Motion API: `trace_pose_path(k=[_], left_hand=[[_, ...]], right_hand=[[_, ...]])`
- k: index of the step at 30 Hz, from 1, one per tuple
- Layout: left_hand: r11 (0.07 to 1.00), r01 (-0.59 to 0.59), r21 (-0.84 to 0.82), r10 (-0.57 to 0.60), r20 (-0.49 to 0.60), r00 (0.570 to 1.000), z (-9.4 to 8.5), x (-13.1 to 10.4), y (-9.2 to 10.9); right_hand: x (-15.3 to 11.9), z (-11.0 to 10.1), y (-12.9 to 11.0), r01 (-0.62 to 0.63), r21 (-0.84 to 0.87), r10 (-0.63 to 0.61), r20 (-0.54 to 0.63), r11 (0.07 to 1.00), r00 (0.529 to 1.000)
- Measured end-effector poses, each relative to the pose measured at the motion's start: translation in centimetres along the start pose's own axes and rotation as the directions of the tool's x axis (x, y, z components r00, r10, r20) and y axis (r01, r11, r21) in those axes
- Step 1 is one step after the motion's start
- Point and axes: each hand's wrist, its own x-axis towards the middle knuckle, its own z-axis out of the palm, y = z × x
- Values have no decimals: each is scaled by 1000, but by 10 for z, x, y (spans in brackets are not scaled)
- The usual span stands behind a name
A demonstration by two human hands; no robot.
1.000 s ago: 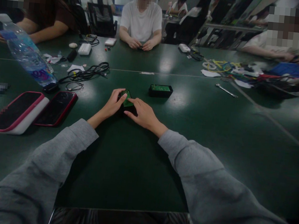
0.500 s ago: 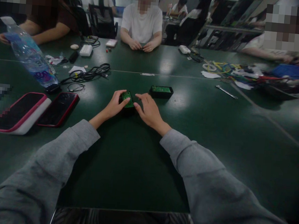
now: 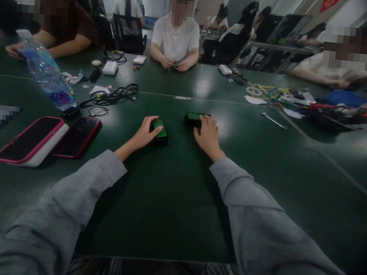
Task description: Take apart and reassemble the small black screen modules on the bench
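Observation:
My left hand point(image 3: 145, 134) is closed around the left side of a small black case with a green circuit board point(image 3: 161, 129) showing in its top. The thumb lies over the board. My right hand point(image 3: 208, 135) is at a second black case with a green board point(image 3: 192, 116), which stands farther back on the table. Its fingers reach over the right end of that case and partly cover it, while the thumb is spread apart in front. Whether the fingertips touch the case I cannot tell.
A water bottle point(image 3: 48, 72), two phones point(image 3: 34, 138) with red edges and black cables point(image 3: 118, 94) lie to the left. On the right are a wrench point(image 3: 274, 120) and a heap of wires point(image 3: 336, 104). Across the green table point(image 3: 160, 204) sits a person in white point(image 3: 176, 37).
My right hand has moved right and away from the left-hand case to the second case. The left hand keeps its hold. The camera view has tilted up slightly.

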Motion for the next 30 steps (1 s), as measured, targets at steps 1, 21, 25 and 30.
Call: trace_pose_path(k=[1,21,25,30], left_hand=[[1000,2,-6,-2,1,1000,0,0,0],[996,-15,-89,13,-25,1000,0,4,-8],[996,-13,-87,12,-16,1000,-1,4,-7],[997,-18,-79,17,-19,1000,-1,4,-6]], right_hand=[[-4,-3,-8,1,-24,-1,4,1000,1000],[-57,-47,-90,301,72,-302,1,951,953],[-59,-48,-94,324,63,-325,4,944,946],[-57,-45,-90,292,150,-294,-8,945,956]])
